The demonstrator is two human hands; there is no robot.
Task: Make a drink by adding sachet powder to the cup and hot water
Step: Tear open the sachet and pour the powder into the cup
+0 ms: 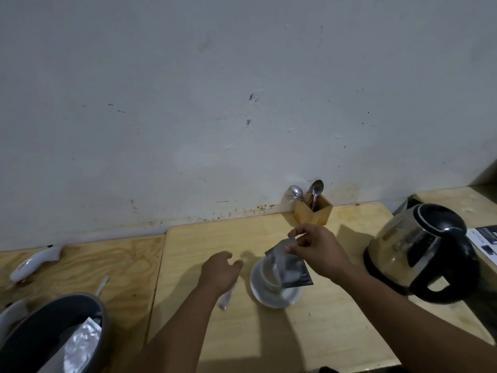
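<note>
Your right hand [314, 249] pinches the silver sachet [289, 265] by its top, tipped over the white cup [271, 275] just below. Your left hand [220, 270] is loose, holding nothing.

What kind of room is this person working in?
Probably a plain home kitchen or tea corner: an electric kettle stands on a plywood counter against a stained white wall, with spoons in a wooden holder and a cup on a saucer.
</note>
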